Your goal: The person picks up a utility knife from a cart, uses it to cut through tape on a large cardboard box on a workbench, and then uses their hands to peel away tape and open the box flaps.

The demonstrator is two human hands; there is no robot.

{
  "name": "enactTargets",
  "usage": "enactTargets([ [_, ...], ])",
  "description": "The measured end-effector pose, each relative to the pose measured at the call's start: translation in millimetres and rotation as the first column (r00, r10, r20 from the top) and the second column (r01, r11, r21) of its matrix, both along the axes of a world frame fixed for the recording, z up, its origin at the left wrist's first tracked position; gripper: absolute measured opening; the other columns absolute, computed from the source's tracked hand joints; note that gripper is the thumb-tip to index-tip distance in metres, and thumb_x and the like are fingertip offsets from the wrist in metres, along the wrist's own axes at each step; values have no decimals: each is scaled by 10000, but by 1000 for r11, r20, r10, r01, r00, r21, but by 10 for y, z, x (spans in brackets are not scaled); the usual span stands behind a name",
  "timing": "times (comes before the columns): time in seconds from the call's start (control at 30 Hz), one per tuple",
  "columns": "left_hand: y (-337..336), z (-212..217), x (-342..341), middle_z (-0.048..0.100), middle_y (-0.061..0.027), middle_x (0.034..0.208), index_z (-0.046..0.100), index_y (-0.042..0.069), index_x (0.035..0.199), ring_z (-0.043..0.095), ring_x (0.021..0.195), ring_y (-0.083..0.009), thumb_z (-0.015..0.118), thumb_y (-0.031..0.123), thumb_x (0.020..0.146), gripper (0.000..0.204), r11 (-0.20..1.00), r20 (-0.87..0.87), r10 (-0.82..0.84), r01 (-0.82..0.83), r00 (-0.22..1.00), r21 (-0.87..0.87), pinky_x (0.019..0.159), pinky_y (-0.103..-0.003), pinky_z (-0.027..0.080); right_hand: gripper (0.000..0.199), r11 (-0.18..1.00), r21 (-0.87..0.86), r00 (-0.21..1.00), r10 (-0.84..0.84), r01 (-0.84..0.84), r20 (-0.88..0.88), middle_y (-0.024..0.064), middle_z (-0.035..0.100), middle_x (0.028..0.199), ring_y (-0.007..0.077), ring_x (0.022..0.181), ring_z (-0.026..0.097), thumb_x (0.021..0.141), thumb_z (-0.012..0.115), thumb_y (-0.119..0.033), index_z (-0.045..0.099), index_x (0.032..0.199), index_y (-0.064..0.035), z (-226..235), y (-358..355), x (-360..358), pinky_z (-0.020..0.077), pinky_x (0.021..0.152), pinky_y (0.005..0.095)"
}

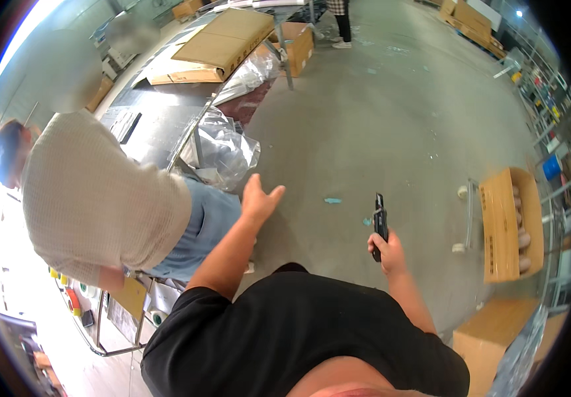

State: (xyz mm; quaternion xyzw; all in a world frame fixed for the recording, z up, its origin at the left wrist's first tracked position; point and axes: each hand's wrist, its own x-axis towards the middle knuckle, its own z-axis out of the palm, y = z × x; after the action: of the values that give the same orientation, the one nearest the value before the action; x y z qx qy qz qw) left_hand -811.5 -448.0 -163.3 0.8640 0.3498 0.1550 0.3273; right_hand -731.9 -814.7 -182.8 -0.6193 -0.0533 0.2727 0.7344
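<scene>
My right hand (pixel 386 249) is closed around a black utility knife (pixel 380 221) that points up and away from me over the grey concrete floor. Held out in front of me, my left hand (pixel 259 198) has its fingers apart and nothing in it. It hovers just right of a co-worker in a cream knit top and blue jeans (pixel 100 198), who bends over a metal table (pixel 160 126) at the left. Whether the hand touches that person I cannot tell.
Flat cardboard boxes (pixel 222 41) lie on the far end of the table, clear plastic wrap (pixel 226 149) hangs off its edge. An open carton on a wheeled cart (pixel 507 228) stands at the right, another box (pixel 493 331) below it. A second person's legs (pixel 342 23) show far back.
</scene>
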Motion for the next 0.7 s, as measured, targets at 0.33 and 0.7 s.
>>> enactTargets([
  [0.33,2962,64,2287,317,-280,1570,300,-110,1493,271,1487,-372,779,532,785,1068,903,101,390,-402,915,154,1223,-406,238,290,981,138,990,129,-136,60,80,645,959,154,789,631,931,681,-78,532,1173,-24,-156,2507,3193,530,716,311],
  [0.7,4726,-215,3931,-20,-233,1662,37,-70,1567,108,1546,-322,864,555,634,1395,748,115,649,-658,752,85,1245,-382,193,231,987,47,977,144,-153,156,59,656,1022,129,855,636,958,676,-131,553,1134,-47,-98,4752,6308,547,748,287],
])
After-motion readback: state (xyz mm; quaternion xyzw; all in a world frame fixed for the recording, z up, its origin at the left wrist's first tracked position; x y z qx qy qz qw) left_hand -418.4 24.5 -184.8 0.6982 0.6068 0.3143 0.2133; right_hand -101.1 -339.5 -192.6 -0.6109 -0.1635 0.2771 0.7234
